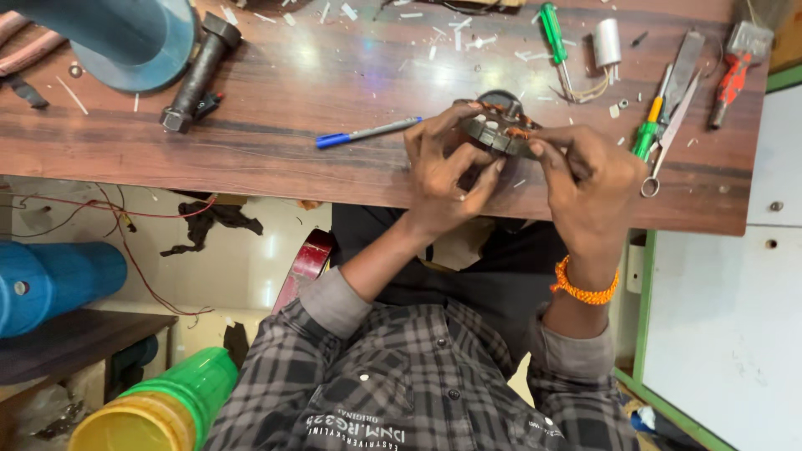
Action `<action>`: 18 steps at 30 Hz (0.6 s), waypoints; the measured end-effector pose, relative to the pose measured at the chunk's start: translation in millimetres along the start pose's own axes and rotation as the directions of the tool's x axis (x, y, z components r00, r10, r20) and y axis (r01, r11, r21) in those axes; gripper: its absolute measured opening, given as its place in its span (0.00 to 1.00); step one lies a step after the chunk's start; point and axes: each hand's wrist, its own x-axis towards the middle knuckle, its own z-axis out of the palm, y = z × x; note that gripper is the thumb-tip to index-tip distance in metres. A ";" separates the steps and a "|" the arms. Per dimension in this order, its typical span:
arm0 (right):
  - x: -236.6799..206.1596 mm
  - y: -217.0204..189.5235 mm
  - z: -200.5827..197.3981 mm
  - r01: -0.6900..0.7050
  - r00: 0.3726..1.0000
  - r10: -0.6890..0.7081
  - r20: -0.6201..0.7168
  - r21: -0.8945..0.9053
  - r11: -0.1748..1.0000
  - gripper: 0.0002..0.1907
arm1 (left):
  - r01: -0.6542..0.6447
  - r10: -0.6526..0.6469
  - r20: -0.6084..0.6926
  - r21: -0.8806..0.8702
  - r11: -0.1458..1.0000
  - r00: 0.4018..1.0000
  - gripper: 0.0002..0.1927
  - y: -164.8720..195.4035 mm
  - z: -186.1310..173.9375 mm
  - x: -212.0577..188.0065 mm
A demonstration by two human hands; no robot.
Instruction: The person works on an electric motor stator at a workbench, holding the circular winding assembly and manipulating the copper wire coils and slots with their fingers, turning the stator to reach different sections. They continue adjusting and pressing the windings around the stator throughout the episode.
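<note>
Both hands hold a small motor stator (499, 129) — a dark ring core with copper-coloured windings — just above the near edge of the wooden workbench (276, 159). The left hand (443, 171) grips the core's left side, fingers curled closely round it with the thumb pressed to the rim; the right hand (589, 179) clamps the right side, fingertips pinched narrow at the windings. An orange bead bracelet (583, 288) sits on the right wrist. A blue-capped pen (368, 133) lies just left of the hands, well clear of the core. To the right lie a green-handled screwdriver (649, 129) and a pair of scissors (668, 138), close beside the right hand; a second green screwdriver (553, 38) and a small white capacitor (607, 43) with loose leads sit farther back among white sleeving scraps. Risk assessment: the core is held over the bench edge, so a slipped grip would likely drop it to the floor. Excess fingertip pressure could nick or displace the fine winding wire — its condition cannot be judged from this view.
</note>
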 end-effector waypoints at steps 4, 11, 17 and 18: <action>23.6 15.9 12.8 -0.076 0.995 0.077 0.062 -0.030 0.997 0.05 | 0.091 -0.091 -0.012 -0.048 0.995 0.996 0.08 9.1 0.8 6.3; 38.4 56.1 24.7 -0.315 0.948 0.275 0.162 0.344 0.884 0.05 | 0.049 -0.048 -0.031 0.026 0.998 0.998 0.07 14.4 3.6 8.6; 27.8 89.7 37.3 -0.333 0.941 0.322 0.103 0.449 0.829 0.05 | -0.077 0.074 0.094 0.034 0.996 0.993 0.10 -1.8 0.7 7.7; 24.8 93.4 39.1 -0.353 0.933 0.345 0.100 0.438 0.827 0.05 | -0.113 0.107 0.126 0.038 0.993 0.986 0.12 -5.5 0.4 7.7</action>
